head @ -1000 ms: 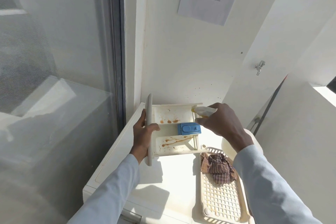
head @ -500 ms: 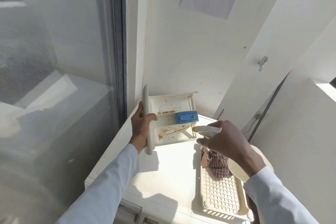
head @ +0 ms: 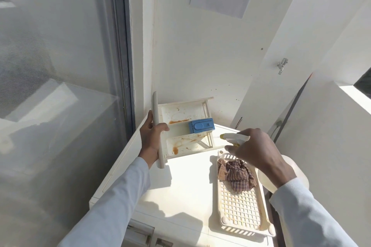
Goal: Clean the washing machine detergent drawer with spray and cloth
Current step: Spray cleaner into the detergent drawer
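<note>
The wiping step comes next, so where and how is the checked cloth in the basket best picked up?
Pinch the checked cloth at its bunched top, coming from above: it lies crumpled at the far end of the slatted basket, whose walls block a side approach.

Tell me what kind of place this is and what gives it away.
Probably a laundry corner on a sunlit balcony or utility nook. The white washing machine top serves as a work surface, a stained detergent drawer is held above it, and a water tap sticks out of the wall beside a glass door.
</note>
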Demonstrator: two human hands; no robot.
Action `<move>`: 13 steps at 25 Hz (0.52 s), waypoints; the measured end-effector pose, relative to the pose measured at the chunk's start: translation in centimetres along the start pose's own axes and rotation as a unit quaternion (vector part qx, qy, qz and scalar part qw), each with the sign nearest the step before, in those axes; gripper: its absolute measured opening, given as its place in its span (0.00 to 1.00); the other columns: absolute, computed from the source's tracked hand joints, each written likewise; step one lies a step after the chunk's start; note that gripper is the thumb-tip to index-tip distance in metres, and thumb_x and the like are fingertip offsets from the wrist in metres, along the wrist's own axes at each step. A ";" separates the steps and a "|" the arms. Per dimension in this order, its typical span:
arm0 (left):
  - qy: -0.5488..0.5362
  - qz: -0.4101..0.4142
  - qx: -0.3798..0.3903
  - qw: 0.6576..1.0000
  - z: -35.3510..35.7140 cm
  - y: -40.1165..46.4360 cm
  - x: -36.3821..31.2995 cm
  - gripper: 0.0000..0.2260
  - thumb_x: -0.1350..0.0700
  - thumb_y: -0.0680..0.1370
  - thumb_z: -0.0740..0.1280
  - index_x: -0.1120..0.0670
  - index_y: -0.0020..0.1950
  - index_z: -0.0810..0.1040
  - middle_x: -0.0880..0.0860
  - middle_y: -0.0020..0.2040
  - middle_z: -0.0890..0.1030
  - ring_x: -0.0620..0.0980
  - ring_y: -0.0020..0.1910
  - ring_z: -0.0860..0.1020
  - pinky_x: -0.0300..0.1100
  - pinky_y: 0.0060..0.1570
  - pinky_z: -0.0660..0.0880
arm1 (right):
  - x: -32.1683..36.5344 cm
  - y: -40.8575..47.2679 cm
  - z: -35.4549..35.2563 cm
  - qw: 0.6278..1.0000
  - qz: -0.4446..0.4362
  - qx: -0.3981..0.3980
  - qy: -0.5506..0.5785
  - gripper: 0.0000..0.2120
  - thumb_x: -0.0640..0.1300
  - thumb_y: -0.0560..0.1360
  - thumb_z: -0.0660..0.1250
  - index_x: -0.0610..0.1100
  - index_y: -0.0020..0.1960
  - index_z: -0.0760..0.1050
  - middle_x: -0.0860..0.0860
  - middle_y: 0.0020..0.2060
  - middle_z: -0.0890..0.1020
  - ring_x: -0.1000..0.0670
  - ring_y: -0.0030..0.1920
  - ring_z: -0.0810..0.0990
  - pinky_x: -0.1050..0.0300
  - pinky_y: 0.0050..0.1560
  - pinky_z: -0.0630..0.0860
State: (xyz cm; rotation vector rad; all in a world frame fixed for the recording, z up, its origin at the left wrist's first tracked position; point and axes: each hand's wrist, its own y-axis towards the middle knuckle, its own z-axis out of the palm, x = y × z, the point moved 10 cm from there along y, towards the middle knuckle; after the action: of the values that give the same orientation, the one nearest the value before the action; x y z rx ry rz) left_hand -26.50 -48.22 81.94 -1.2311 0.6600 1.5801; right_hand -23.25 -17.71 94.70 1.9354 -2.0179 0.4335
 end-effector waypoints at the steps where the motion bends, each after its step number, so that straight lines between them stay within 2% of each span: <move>1: 0.001 -0.001 -0.002 1.000 0.0 0.1 0.0 0.34 0.62 0.64 0.69 0.52 0.71 0.78 0.59 0.60 0.84 0.58 0.51 0.82 0.48 0.44 0.82 | -0.3 0.1 -0.2 1.000 0.002 -0.005 -0.001 0.21 0.52 0.68 0.79 0.50 0.59 0.84 0.56 0.36 0.85 0.56 0.30 0.83 0.63 0.29 0.74; 3: 0.001 -0.005 -0.004 1.000 0.0 0.3 0.1 0.36 0.61 0.64 0.69 0.53 0.74 0.75 0.59 0.61 0.84 0.58 0.52 0.82 0.48 0.44 0.82 | -0.6 0.1 -0.6 1.000 0.000 -0.015 -0.010 0.23 0.51 0.69 0.79 0.47 0.62 0.83 0.53 0.39 0.86 0.56 0.34 0.83 0.62 0.31 0.74; 6: 0.002 0.003 0.009 1.000 0.5 0.1 -0.3 0.33 0.62 0.65 0.69 0.52 0.71 0.78 0.57 0.58 0.84 0.57 0.50 0.82 0.46 0.41 0.83 | -0.8 0.1 -0.9 1.000 -0.001 -0.024 -0.021 0.22 0.48 0.70 0.79 0.45 0.62 0.83 0.51 0.42 0.86 0.52 0.38 0.84 0.57 0.36 0.81; 10: 0.001 0.006 0.019 1.000 1.0 -0.2 -0.6 0.27 0.67 0.71 0.68 0.52 0.69 0.78 0.55 0.55 0.84 0.57 0.49 0.82 0.42 0.37 0.83 | -0.4 -0.2 -0.3 1.000 -0.014 0.001 0.010 0.21 0.48 0.68 0.80 0.47 0.60 0.84 0.53 0.39 0.85 0.52 0.36 0.85 0.55 0.37 0.84; 13: 0.003 0.006 0.018 1.000 1.4 -0.5 -0.7 0.30 0.63 0.65 0.68 0.52 0.68 0.80 0.56 0.55 0.85 0.56 0.49 0.82 0.44 0.38 0.82 | 1.0 -0.5 0.8 0.999 -0.044 0.010 0.025 0.16 0.50 0.69 0.78 0.49 0.56 0.86 0.55 0.37 0.86 0.52 0.34 0.85 0.53 0.39 0.84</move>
State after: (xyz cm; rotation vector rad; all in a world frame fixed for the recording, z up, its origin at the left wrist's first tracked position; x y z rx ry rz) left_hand -26.56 -47.08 83.12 -1.2077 0.6998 1.5682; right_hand -22.75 -18.96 94.36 1.9954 -1.8958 0.4780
